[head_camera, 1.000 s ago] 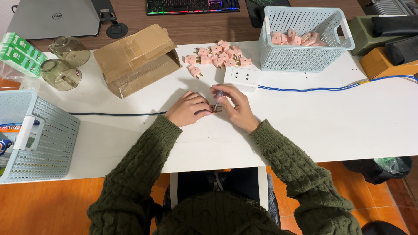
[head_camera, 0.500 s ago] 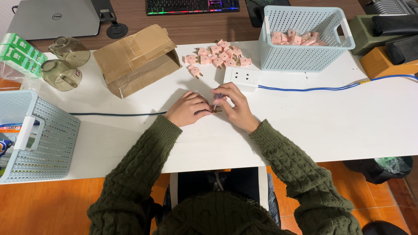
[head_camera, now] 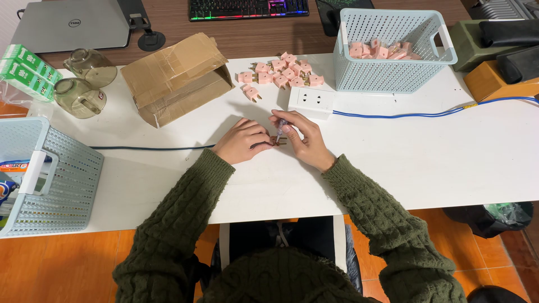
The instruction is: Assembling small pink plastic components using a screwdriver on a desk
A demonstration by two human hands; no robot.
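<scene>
Small plug (head_camera: 277, 140) mostly hidden by hands (too small), left basket (head_camera: 67, 168) cropped

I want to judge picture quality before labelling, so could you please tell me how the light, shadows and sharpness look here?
Head view: even, soft light on the white table; faint shadows beside the cardboard box and under both hands; the small plug between left hand and right hand is too small to show detail; no glare.

Both forearms in dark green knit sleeves angle inward, left hand (head_camera: 242, 141) knuckles up with fingers curled; right hand (head_camera: 300, 136) beside it, fingertips pinched together, hands nearly touching
</scene>
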